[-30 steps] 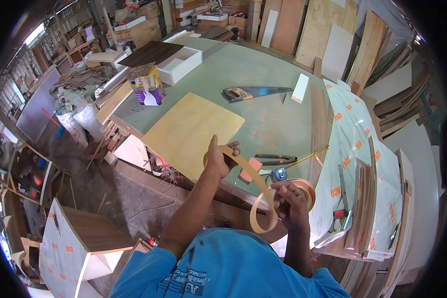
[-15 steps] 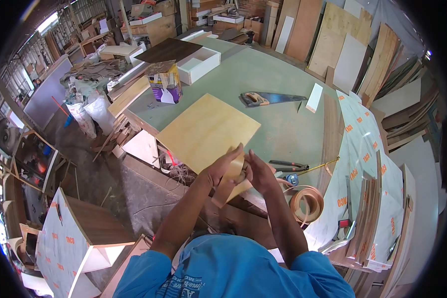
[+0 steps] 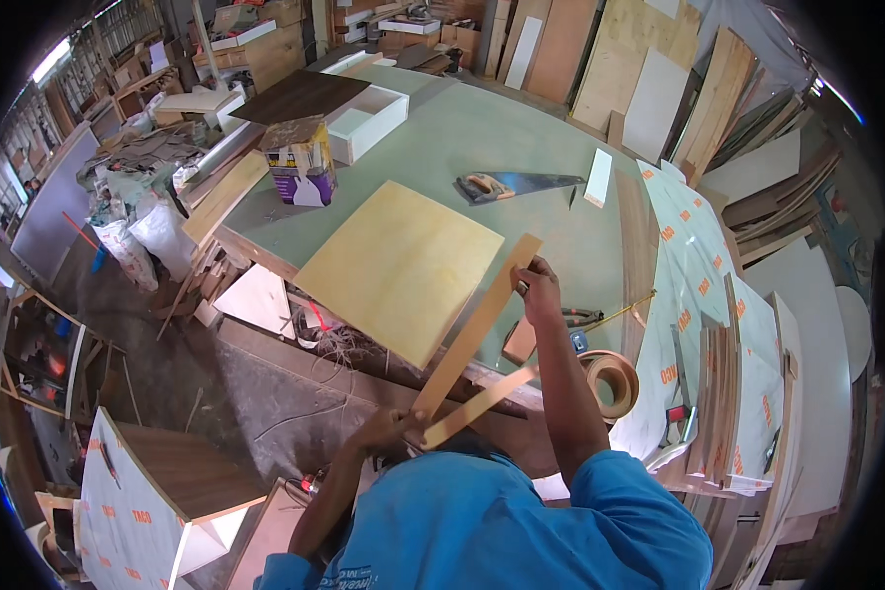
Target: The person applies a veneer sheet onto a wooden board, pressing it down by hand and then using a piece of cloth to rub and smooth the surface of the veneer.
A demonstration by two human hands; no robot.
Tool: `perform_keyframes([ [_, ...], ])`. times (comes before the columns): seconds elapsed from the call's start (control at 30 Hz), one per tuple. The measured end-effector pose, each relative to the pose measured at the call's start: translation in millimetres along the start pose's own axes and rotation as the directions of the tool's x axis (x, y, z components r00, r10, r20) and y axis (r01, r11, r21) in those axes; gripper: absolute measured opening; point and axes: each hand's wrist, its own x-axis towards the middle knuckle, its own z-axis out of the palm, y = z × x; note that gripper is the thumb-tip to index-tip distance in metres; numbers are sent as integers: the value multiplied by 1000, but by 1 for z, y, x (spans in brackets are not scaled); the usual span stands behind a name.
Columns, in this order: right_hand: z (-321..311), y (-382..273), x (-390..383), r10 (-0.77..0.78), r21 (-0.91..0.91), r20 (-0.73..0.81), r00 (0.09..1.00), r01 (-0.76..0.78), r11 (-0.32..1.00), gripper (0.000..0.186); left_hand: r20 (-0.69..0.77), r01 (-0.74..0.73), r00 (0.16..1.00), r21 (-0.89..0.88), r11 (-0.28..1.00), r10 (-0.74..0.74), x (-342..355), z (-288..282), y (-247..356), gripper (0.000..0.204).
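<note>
A tan strip of edge banding (image 3: 477,332) is stretched at a slant between my two hands, beside the near right edge of a square pale wood panel (image 3: 403,261). My right hand (image 3: 540,288) pinches its upper end over the green table. Close to my body, my left hand (image 3: 387,431) grips the lower part; its fingers are partly hidden. Another length of the strip runs from near my left hand up to the right, behind my right forearm, toward a banding roll (image 3: 612,385) on the table's near right edge.
A handsaw (image 3: 516,185), a white strip (image 3: 599,178) and a purple-yellow box (image 3: 301,162) lie on the green tabletop (image 3: 452,128). Near my right forearm are pliers (image 3: 585,317) and a tape measure (image 3: 579,341). Stacked wood strips (image 3: 720,403) lie at right; a cabinet piece (image 3: 167,472) stands lower left.
My hands have moved apart: the right one up and to the right, the left one down toward my body. The banding between them is now drawn out straight. The whole view has shifted slightly.
</note>
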Motion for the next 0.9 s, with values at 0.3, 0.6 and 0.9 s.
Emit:
perform_keyframes([
  [0.3,-39,63,113,129,-90,-101,987,-138,986,38,-392,-56,919,-227,972,-39,67,12,-69,39],
  [0.6,-43,89,155,277,-137,-70,958,-284,949,20,-582,-31,800,-283,959,-146,59,10,-55,31],
  [0.9,-45,97,161,229,-189,-86,970,-242,952,14,-580,-61,810,-222,973,-82,60,15,-37,31],
])
